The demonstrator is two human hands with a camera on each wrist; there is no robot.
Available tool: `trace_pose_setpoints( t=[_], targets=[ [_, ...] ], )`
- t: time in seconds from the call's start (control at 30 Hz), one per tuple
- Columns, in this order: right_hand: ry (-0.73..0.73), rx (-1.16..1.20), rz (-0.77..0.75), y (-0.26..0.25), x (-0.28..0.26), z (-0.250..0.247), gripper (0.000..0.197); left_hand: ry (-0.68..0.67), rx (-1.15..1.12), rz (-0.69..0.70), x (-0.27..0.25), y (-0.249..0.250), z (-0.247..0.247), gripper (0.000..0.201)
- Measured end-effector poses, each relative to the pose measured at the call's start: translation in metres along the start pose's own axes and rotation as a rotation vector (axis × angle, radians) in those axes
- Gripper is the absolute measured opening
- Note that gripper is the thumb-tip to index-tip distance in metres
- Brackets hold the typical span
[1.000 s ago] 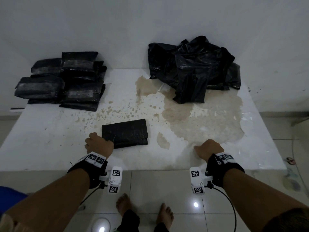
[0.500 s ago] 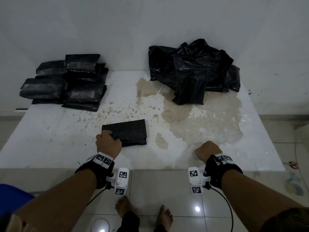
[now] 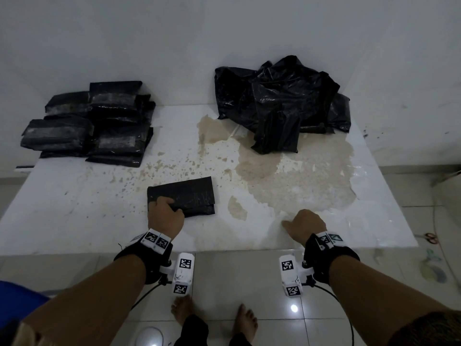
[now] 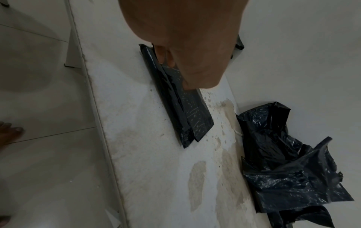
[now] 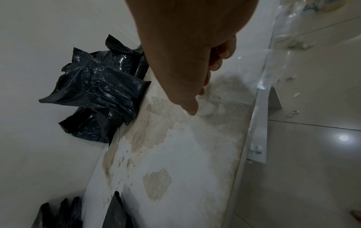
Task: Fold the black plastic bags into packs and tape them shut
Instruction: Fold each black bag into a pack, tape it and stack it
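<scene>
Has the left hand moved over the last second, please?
Yes. The left hand has shifted rightward along the table's near edge and forward onto the folded black pack, whose near-left corner it now grips.

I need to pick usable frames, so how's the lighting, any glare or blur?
Head view: dim, lamp glare on floor tiles, edges bowed. Left wrist view: left hand looms blurred, folded pack readable. Right wrist view: right hand soft, glare spot on floor.

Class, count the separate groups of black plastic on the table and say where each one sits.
3. A stack of packs at the far left, a loose heap at the far right, and one folded pack near the front under the left hand. Counts within the stack and the heap cannot be told.
</scene>
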State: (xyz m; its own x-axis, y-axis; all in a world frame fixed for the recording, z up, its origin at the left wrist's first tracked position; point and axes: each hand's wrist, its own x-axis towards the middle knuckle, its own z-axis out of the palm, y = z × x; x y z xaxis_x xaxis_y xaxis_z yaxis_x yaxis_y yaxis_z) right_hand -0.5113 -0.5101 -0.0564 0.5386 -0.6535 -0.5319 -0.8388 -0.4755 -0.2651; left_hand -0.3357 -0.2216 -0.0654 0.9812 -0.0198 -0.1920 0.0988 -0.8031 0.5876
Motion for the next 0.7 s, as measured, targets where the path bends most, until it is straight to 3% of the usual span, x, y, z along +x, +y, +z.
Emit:
trace_pose_setpoints(
  t=[0.27,0.43,0.57,0.7],
  targets=[
    [-0.005,-0.021,-0.026,-0.003,0.001,0.003,0.027,-0.028,0.008,0.076,-0.006,0.010,0.011,0.026],
    [-0.034,-0.101,-0.002,-0.004,0.000,0.000,0.047,-0.053,-0.007,0.089,-0.009,0.014,0.017,0.024],
    [-0.058,-0.111,-0.021,-0.008,0.001,0.004,0.033,-0.073,-0.018,0.112,-0.011,0.016,0.024,0.021],
    [-0.057,-0.109,-0.042,-0.011,0.003,0.003,0.033,-0.095,-0.019,0.143,-0.010,0.021,0.029,0.018]
  ],
)
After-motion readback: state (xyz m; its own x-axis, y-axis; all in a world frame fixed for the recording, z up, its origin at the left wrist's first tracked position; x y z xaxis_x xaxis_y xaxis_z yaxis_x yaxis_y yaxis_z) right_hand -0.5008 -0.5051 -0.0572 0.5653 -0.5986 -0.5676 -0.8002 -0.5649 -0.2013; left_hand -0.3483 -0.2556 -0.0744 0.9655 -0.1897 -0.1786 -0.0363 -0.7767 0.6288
